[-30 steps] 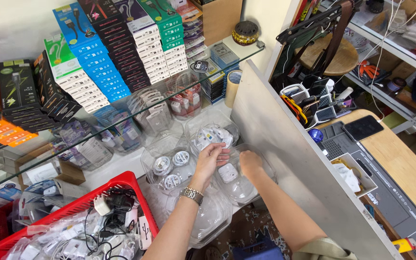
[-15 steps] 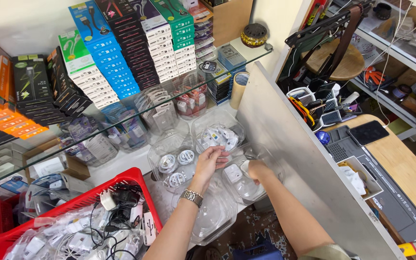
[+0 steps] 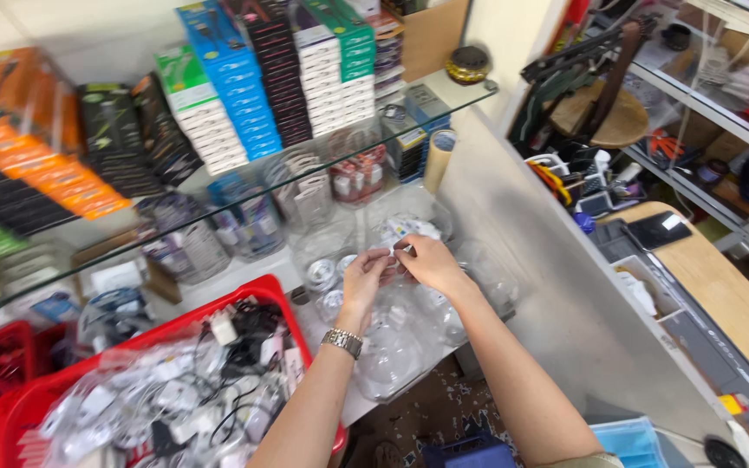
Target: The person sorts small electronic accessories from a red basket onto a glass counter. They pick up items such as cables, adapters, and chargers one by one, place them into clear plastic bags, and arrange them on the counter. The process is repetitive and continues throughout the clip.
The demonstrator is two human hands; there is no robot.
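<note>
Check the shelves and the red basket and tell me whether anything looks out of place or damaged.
Nothing looks damaged or spilled. The red basket is heaped untidily with bagged chargers and cables, and the clear plastic jars are crowded together. Both hands, left hand and right hand, pinch a small white item above the jars.

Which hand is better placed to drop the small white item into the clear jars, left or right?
Probably the right hand: it pinches the small white item above the clear jars. The left hand, with the wristwatch, only touches it from the near side.
</note>
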